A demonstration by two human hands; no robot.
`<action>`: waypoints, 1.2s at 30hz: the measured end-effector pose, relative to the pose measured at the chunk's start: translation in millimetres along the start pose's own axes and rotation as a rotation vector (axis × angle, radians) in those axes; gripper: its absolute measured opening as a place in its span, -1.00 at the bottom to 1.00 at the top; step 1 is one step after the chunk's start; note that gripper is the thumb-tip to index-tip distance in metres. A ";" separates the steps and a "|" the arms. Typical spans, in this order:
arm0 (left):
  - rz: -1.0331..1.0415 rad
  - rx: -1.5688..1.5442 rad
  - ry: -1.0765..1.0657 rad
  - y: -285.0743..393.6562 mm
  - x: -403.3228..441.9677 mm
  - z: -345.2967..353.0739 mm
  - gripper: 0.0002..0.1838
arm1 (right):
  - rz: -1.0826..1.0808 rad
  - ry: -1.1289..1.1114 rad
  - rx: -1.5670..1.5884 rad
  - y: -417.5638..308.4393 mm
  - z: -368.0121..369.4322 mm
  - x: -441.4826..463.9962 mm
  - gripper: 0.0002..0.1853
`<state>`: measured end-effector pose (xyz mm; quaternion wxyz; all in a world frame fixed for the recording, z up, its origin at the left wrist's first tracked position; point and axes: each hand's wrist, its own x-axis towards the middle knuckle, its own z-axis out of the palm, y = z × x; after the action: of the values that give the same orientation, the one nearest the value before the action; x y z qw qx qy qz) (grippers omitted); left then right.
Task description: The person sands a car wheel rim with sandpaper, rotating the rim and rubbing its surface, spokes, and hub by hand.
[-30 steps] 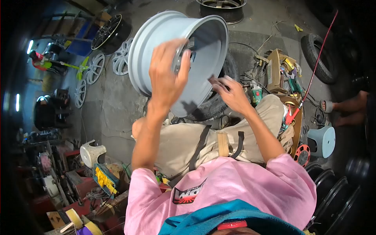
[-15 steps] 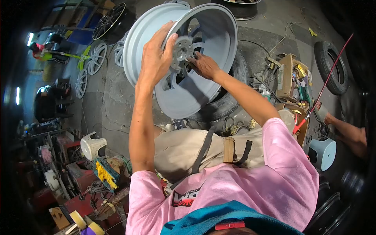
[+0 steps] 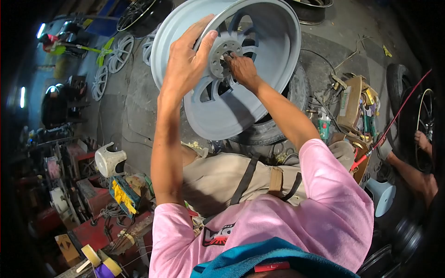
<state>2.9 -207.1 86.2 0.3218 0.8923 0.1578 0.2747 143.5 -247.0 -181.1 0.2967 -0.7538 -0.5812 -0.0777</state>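
Observation:
A grey alloy wheel rim stands tilted in front of me, its hollow inner side facing me. My left hand grips the rim's edge at the left, with the thumb towards the inside. Inside the barrel, my right hand has its fingers bent together at the centre bore of the hub. Whether a small thing is between those fingertips is hidden. Beneath the rim lies a black tire, partly covered by it.
At right are a cardboard box of tools, a green angle grinder and a blue stool. A white stool stands left. Another person's hand is at a wheel far right. Cables cross the floor.
The view has shifted, so the rim sits higher and further right. My right hand's fingertips have gone further into the hub's centre bore. My left hand keeps its hold on the edge.

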 end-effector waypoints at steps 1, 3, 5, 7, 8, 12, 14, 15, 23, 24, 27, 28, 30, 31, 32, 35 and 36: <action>0.011 -0.016 -0.005 -2.4 -1.7 0.7 -0.59 | -0.006 -0.002 0.001 -5.1 -1.9 -7.7 -0.61; 0.033 -0.028 -0.004 -2.9 2.3 -2.0 -0.59 | 0.152 -0.128 0.074 -18.3 -18.1 -21.3 -0.62; 0.039 -0.026 -0.004 1.1 -2.6 -0.9 -0.59 | 0.037 0.021 0.064 -7.2 -8.0 -28.0 -0.69; 0.085 -0.029 -0.005 -2.9 1.1 1.9 -0.60 | -0.012 -0.061 -0.048 3.9 -13.4 -14.7 -0.70; 0.048 -0.025 -0.002 -2.3 4.6 1.1 -0.60 | -0.057 -0.001 -0.113 2.0 -10.9 -12.4 -0.69; -0.012 -0.109 0.019 0.5 0.1 -5.4 -0.59 | 0.144 -0.134 0.061 -13.4 -22.4 -22.0 -0.74; -0.008 -0.059 0.031 -1.4 1.6 -10.4 -0.59 | 0.183 -0.119 0.203 -17.4 -25.5 -29.0 -0.73; -0.015 -0.013 0.046 -1.2 0.2 -9.6 -0.58 | 0.219 -0.116 0.347 -16.3 -25.2 -35.1 -0.71; -0.027 -0.007 0.033 0.5 1.9 -6.2 -0.59 | 0.511 0.099 0.915 -41.6 18.8 4.9 -0.65; -0.044 -0.003 0.032 -1.3 -0.6 -6.3 -0.59 | 0.546 0.187 1.039 -41.3 28.4 13.2 -0.63; -0.040 0.009 0.035 -1.9 1.0 -6.1 -0.59 | 0.569 0.243 1.038 -46.8 25.2 16.3 -0.65; -0.023 0.017 0.031 1.0 -0.6 -6.0 -0.59 | 0.565 0.243 1.039 -58.0 18.7 3.9 -0.65; -0.001 0.025 0.030 1.1 4.1 -6.3 -0.58 | 0.456 0.455 0.883 -72.0 16.5 -14.9 -0.65; 0.002 0.002 0.024 0.1 2.1 -4.2 -0.59 | 0.466 0.444 0.881 -70.0 16.7 -17.1 -0.65; 0.012 -0.019 0.017 0.1 0.0 -2.4 -0.59 | 0.537 0.299 0.839 -67.0 6.6 -7.5 -0.64; 0.001 0.004 0.031 4.5 1.2 -0.8 -0.60 | 0.625 0.143 0.885 -61.5 10.1 8.8 -0.61; 0.028 0.026 0.022 5.2 2.1 -3.0 -0.61 | 0.572 0.291 0.945 -67.8 12.6 -1.7 -0.61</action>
<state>3.4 -208.5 92.3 0.3045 0.8955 0.1522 0.2868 77.5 -231.5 -168.0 0.6877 -0.6480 -0.2790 0.1709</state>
